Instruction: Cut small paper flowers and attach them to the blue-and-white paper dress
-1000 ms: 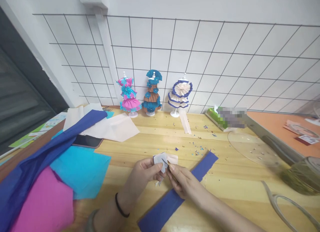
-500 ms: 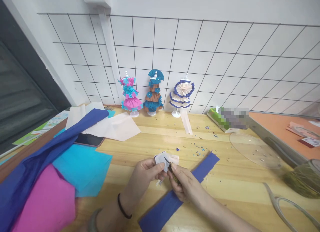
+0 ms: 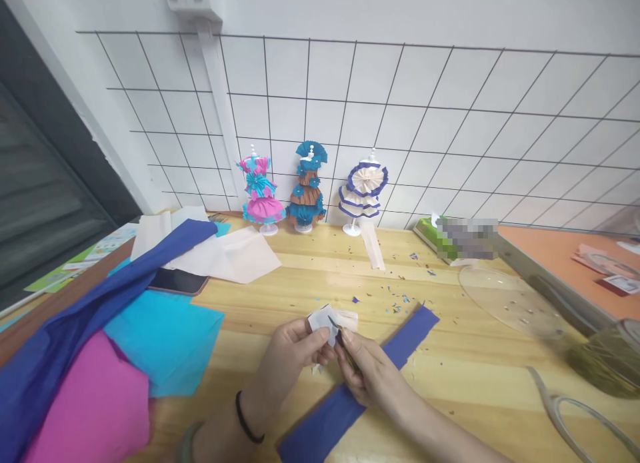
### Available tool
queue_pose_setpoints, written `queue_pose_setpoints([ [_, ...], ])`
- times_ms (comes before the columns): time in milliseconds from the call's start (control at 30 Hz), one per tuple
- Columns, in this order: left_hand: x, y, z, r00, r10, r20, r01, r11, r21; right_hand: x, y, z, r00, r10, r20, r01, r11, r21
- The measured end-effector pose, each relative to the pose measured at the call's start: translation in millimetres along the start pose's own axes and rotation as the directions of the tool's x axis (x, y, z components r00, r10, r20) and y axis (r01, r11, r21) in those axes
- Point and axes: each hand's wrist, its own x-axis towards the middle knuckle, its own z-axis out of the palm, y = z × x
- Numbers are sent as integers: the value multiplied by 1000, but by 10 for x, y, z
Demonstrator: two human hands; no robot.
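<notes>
My left hand pinches a small piece of white paper, which has a dark edge showing at its upper left. In my right hand are small scissors, mostly hidden by the fingers, with their dark blade tip lying over the paper. A cream paper piece shows just behind the white one. Under my right hand a dark blue paper strip runs diagonally across the wooden table. A few white scraps lie below my hands.
Three miniature dress forms in paper dresses, one pink, one teal and brown, one cream and blue, stand along the wall. Coloured paper sheets and a phone lie left. A clear disc and tape roll are right.
The scissor blades shift slightly against the white paper, and the visible dark blade looks a little different. Both hands keep their hold. The whole view has moved slightly.
</notes>
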Motion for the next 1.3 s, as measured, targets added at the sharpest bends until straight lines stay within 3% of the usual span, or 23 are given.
queue_pose_setpoints([
  [467,-8,-3,30,999,-37,28,40,994,-99,-13,-73,72,999,1,-41,-3,998,-59],
  [767,-9,-40,30,999,-27,46,31,995,-93,-12,-61,56,1000,6,-14,-7,1000,-20],
  [1300,-25,-22,74,996,-79,40,85,980,-180,-4,-33,88,995,41,-87,-37,998,44],
])
